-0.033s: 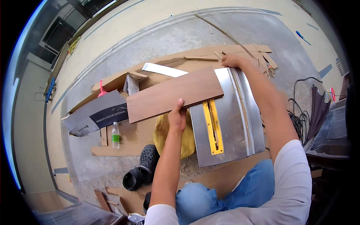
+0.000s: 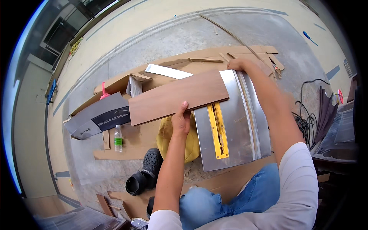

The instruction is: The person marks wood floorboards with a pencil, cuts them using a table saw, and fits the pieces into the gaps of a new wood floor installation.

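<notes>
Two hands are on the job here, and the thing they're dealing with is a long brown laminate plank [image 2: 178, 96]. It lies flat with its right end overlapping the left edge of a shiny metal saw table [image 2: 237, 126], while the rest sticks out to the left over the cardboard sheets [image 2: 134, 138] spread on the concrete floor [image 2: 153, 42]. The left hand [image 2: 181, 119] has its grip clamped on the plank's near long edge, thumb on top, roughly at the middle of the board. The right hand [image 2: 234, 64] is stretched way out to the far edge of the saw table, right by the plank's far right corner; fingers look curled over that edge, but I honestly can't tell if they're pinching the plank or just resting on the metal.

Saw table has a yellow insert plate [image 2: 217, 130] running down its middle, just right of the plank's end. Under the near left corner of the table there's a yellow cloth bag or something like it [image 2: 168, 138].

Further left, a grey flat box [image 2: 97, 117] lies on the cardboard, touching the plank's left end, with a red-pink tool handle [image 2: 103, 92] poking up behind it. A small water bottle with a green label [image 2: 118, 138] sits near the box. Person's wearing blue jeans [image 2: 230, 199] and a black clog [image 2: 143, 172]. Black cables [image 2: 306, 122] are piled to the right of the saw table.
</notes>
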### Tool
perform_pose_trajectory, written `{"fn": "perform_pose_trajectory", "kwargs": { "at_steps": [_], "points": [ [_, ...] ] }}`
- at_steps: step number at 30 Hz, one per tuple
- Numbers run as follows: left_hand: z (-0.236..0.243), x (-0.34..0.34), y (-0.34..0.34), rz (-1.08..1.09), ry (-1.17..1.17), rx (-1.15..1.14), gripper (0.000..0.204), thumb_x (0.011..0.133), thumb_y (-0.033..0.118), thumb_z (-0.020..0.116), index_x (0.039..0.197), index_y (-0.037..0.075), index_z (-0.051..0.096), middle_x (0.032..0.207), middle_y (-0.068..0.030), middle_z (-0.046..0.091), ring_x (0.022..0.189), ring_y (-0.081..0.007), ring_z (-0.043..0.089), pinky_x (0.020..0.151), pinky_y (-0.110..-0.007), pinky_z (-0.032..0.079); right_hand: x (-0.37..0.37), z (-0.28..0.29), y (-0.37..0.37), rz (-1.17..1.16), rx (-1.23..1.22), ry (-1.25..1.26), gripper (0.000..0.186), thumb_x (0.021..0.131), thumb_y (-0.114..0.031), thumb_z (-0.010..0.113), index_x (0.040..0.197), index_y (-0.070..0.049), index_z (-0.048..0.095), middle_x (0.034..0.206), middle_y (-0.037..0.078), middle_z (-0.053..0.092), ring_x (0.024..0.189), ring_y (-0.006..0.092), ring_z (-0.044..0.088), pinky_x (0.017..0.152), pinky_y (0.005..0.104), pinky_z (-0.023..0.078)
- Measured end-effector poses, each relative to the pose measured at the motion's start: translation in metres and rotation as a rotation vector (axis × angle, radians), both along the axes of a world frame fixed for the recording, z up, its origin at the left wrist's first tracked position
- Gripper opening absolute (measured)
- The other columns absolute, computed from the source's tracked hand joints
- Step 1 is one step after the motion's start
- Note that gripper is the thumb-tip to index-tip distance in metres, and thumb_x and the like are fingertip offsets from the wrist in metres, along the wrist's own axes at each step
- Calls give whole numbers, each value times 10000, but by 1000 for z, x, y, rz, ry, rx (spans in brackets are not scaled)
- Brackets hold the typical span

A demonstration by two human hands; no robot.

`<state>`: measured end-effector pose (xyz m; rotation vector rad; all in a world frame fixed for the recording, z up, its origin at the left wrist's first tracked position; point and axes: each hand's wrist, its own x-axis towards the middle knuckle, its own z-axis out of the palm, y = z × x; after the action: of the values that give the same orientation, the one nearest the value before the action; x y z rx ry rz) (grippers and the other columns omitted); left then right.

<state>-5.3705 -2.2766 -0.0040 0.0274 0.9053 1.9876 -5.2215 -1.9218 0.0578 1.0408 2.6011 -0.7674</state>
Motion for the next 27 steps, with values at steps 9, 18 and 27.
{"fn": "perform_pose_trajectory", "kwargs": {
  "at_steps": [9,18,27],
  "points": [
    [10,1,-3,26,-14,-20,487,835,56,744,1279,49,543,1212,-56,613,1132,-215,589,1033,-352,475,-9,-9,-2,32,-168,-143,255,826,-197,604,1006,-35,686,923,101,715,792,218,661,685,391,506],
    [11,-9,-8,28,-43,-32,491,823,20,760,1264,27,543,1189,-74,618,1098,-221,607,1010,-353,501,-12,12,-145,-272,498,686,194,932,-243,575,1011,-86,657,833,196,675,831,385,655,768,478,501],
    [7,-7,-13,-67,-68,-91,300,817,12,754,1079,79,624,1013,-33,669,935,-172,644,824,-298,547,8,1,-185,-348,628,621,261,948,-256,551,1131,-138,694,813,198,676,812,375,646,768,482,497]
  ]
}}
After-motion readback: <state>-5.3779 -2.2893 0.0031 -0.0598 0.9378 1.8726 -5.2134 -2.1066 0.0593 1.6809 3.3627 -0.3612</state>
